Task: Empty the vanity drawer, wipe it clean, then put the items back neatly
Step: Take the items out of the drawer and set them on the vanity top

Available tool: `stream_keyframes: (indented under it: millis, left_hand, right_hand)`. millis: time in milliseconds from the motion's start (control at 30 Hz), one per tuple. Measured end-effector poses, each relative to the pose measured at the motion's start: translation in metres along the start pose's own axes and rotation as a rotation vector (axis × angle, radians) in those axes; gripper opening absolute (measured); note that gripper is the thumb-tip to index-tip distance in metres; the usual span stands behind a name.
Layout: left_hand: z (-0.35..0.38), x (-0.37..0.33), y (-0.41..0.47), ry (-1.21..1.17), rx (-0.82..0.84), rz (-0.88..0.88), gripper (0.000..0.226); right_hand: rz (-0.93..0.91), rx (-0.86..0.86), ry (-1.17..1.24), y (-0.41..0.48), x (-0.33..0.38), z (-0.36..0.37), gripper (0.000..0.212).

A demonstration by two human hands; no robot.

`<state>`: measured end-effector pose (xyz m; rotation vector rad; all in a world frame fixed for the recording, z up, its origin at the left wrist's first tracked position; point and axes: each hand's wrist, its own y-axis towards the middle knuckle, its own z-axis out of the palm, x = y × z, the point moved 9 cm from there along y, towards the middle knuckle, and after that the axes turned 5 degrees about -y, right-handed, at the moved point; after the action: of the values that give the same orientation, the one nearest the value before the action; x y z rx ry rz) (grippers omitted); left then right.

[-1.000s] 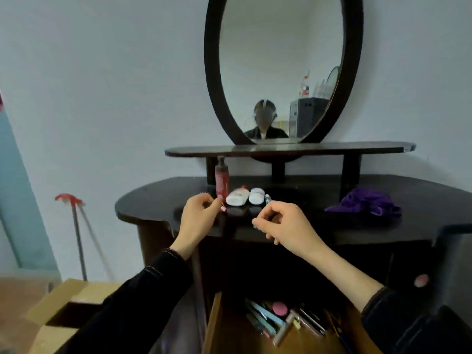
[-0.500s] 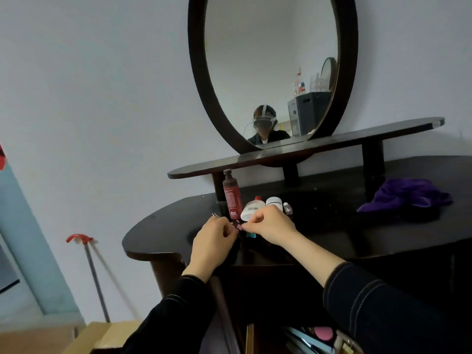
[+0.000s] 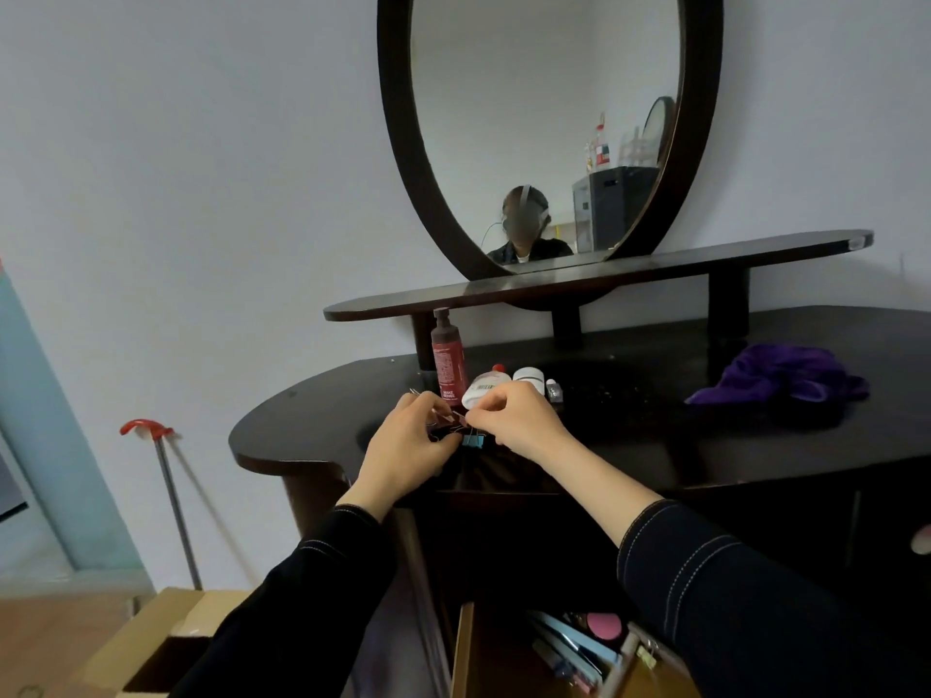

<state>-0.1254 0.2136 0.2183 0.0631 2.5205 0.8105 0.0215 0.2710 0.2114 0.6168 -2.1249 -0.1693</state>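
On the dark wooden vanity top (image 3: 312, 420), the left hand (image 3: 403, 445) holds small metal clips (image 3: 450, 420) and the right hand (image 3: 514, 420) pinches one of them, just above a little blue binder clip (image 3: 473, 440).

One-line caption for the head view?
Left hand and right hand pinch small binder clips over the vanity top; open drawer below holds cosmetics.

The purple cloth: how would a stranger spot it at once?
Find the large oval dark-framed mirror; below it spreads the dark vanity top. Toward its right end lies a crumpled purple cloth. It is the only soft, purple thing there, apart from the dark red pump bottle and white containers at left.
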Motion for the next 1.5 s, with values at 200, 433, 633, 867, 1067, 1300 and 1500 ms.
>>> stream_keyframes:
  millis: [200, 433, 633, 867, 1067, 1300, 1500]
  left_hand:
    - [-0.01, 0.005, -0.01, -0.222, 0.007, -0.076, 0.037]
    - [-0.02, 0.008, -0.027, -0.259, -0.013, -0.105, 0.04]
    - [-0.02, 0.004, -0.02, -0.137, -0.033, -0.108, 0.025]
    - [-0.03, -0.004, -0.045, -0.206, -0.236, -0.026, 0.033]
    - [-0.044, -0.026, -0.119, -0.319, -0.443, 0.018, 0.036]
    - [0.079, -0.032, -0.207, -0.519, -0.066, -0.191, 0.027]
    - [0.238, 0.003, -0.248, -0.67, 0.419, -0.713, 0.013]
  right_hand:
    - [0.003, 0.047, 0.029, -0.001, -0.007, 0.0, 0.015]
    - [-0.022, 0.11, -0.219, -0.006, -0.007, 0.005, 0.014]
    - [-0.047, 0.065, -0.332, -0.004, 0.002, 0.006, 0.012]
    - [-0.012, 0.018, -0.11, -0.015, -0.004, -0.008, 0.019]
    - [-0.046, -0.071, 0.215, -0.077, -0.01, -0.049, 0.011]
    - [0.011, -0.043, 0.501, -0.187, -0.075, -0.046, 0.018]
    - [0.337, 0.056, 0.25, -0.228, -0.209, 0.009, 0.016]
